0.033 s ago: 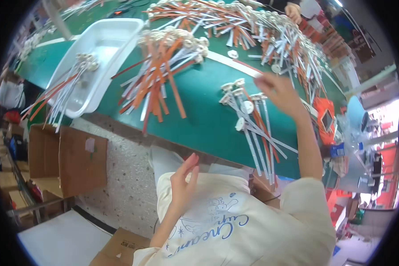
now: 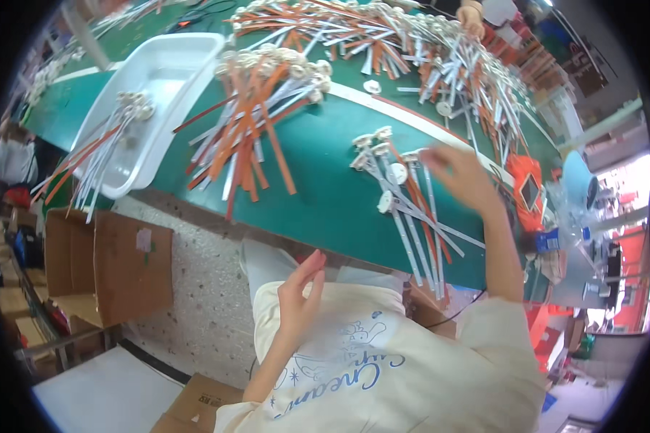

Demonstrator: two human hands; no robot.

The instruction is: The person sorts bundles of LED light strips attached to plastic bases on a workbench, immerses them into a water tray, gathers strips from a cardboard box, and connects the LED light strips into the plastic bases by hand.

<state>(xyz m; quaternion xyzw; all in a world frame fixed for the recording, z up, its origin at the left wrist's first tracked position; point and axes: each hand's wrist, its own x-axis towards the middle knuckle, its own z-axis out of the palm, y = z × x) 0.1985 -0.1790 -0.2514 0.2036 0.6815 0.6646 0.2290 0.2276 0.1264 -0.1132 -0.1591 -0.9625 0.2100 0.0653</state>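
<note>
My right hand (image 2: pixel 461 177) is over the green table, its blurred fingertips beside a white round piece (image 2: pixel 412 155) at the top of a small group. Whether they touch it I cannot tell. Long flat white strips (image 2: pixel 412 245) and orange-brown strips (image 2: pixel 420 198) run from these pieces toward the near table edge. My left hand (image 2: pixel 300 292) is raised in front of my shirt, off the table, with fingers apart and nothing visible in them. Left of the small group, a larger bundle of orange and white strips (image 2: pixel 256 137) with round white heads lies on the table.
A white plastic tub (image 2: pixel 208 50) at the left holds a few more stripped pieces. A long heap (image 2: pixel 383 32) of them lines the far side, where another person's hand (image 2: pixel 471 18) is. An orange packet (image 2: pixel 527 191) lies right. A cardboard box (image 2: pixel 133 267) stands below the tub.
The right hand has come down and nearer to the small group's top. My left hand is about the same. The whole view has shifted slightly.
</note>
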